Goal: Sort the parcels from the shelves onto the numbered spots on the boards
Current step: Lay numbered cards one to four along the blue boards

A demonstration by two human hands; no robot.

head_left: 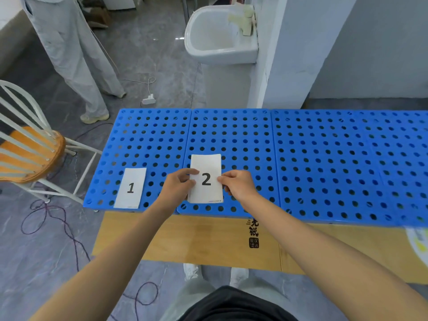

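Count: two number cards, and at least three blue perforated boards (pixel 324 158) side by side. The right-hand seams are blurry and the frame cuts off the right end.

Flat at the near edge of the left board lies card 1 (pixel 130 188). At the near edge of the middle board is card 2 (pixel 206 163): white, portrait, bold black digit. The tiny print at its near right corner is too small to read.

Your left hand (pixel 178 186) pinches its left edge and your right hand (pixel 238 186) its right edge, thumbs on top. Can't tell if it's touching the board or lifted, or if it's a single sheet.

Printed cardboard (pixel 185 237) sticks out under the boards' near edge.
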